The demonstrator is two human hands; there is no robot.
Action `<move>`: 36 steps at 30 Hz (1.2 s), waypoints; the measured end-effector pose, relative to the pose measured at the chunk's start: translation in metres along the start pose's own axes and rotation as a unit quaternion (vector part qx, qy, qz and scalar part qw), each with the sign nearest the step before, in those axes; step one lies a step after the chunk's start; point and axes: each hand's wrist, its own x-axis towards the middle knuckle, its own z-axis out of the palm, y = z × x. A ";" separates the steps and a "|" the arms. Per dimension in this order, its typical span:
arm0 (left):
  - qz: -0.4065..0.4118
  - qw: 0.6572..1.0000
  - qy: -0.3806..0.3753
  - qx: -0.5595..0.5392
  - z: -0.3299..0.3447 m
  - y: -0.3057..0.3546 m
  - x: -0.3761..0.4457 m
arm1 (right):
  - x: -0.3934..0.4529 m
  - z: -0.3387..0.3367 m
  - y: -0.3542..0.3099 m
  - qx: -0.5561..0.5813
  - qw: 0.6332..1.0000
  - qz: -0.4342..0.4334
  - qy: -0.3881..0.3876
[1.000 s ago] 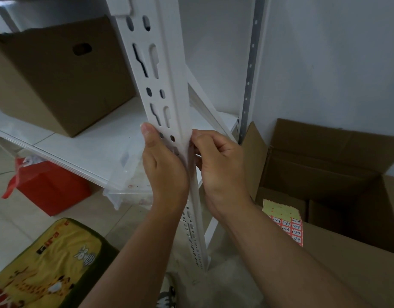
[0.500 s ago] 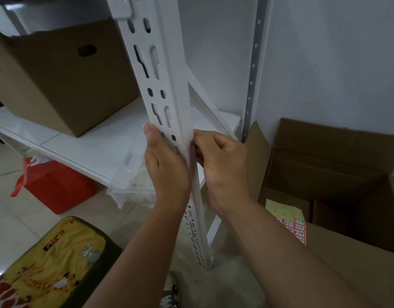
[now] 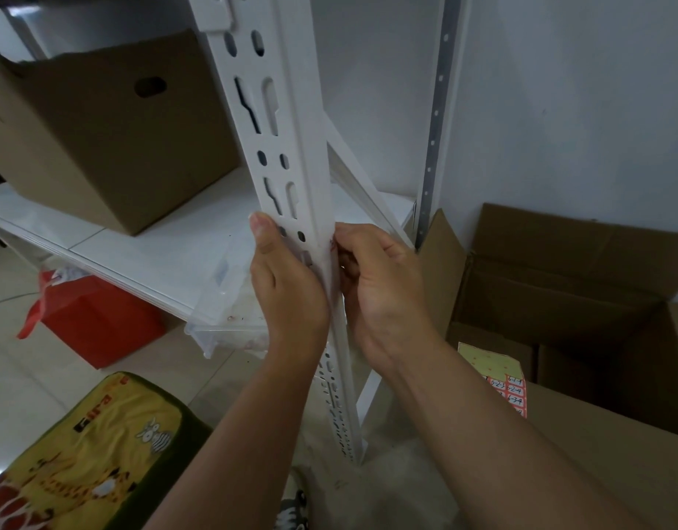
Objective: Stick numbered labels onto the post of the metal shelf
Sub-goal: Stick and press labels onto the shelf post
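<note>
The white slotted shelf post [image 3: 287, 120] runs down the middle of the view. My left hand [image 3: 287, 296] grips it from the left, thumb lying up along its front face. My right hand [image 3: 379, 288] is at the post's right edge, fingers curled, pinching a small label [image 3: 332, 243] against it; only a sliver of red shows. The sheet of numbered red labels [image 3: 507, 388] lies on a cardboard flap at the lower right.
A cardboard box [image 3: 100, 135] sits on the white shelf board [image 3: 146, 246]. An open cardboard box [image 3: 582, 300] stands at the right by the wall. A red bag [image 3: 96, 323], a clear plastic bag [image 3: 230, 319] and a yellow printed cushion [image 3: 84, 453] are on the floor.
Both hands stay at the same spot on the post. Only the view has shifted slightly.
</note>
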 end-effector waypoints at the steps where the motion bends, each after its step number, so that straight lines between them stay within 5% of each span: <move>1: -0.001 1.000 0.002 -0.002 0.001 0.000 0.000 | 0.000 0.000 0.000 -0.002 1.000 0.001 0.004; 26: 0.015 0.999 0.011 0.029 0.000 -0.003 0.000 | 0.002 -0.002 0.004 -0.036 0.999 0.002 0.005; 36: -0.005 0.999 -0.031 0.019 -0.007 -0.004 0.001 | -0.011 -0.012 0.011 -0.291 0.925 -0.245 -0.008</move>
